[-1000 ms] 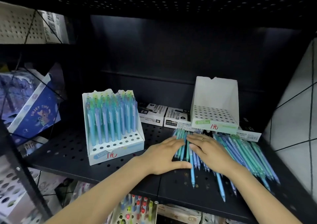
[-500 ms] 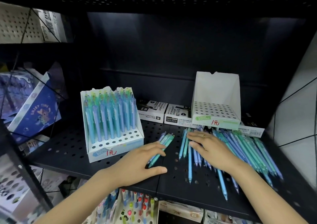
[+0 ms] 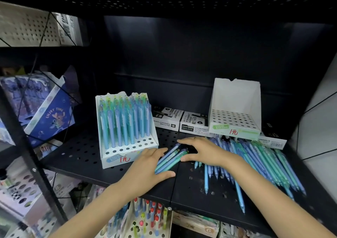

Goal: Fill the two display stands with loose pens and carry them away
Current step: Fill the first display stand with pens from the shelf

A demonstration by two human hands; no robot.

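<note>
On shelf (image 3: 82, 157), few pens (image 3: 171, 158) btwn left hand (image 3: 145, 166) & right hand (image 3: 204, 152)

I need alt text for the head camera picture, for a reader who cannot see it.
Two hands lie on a black perforated shelf: the left hand gathers a small bunch of pens, and the right hand rests on a large loose pile. A nearly full stand is on the left, an empty stand on the right.
</note>
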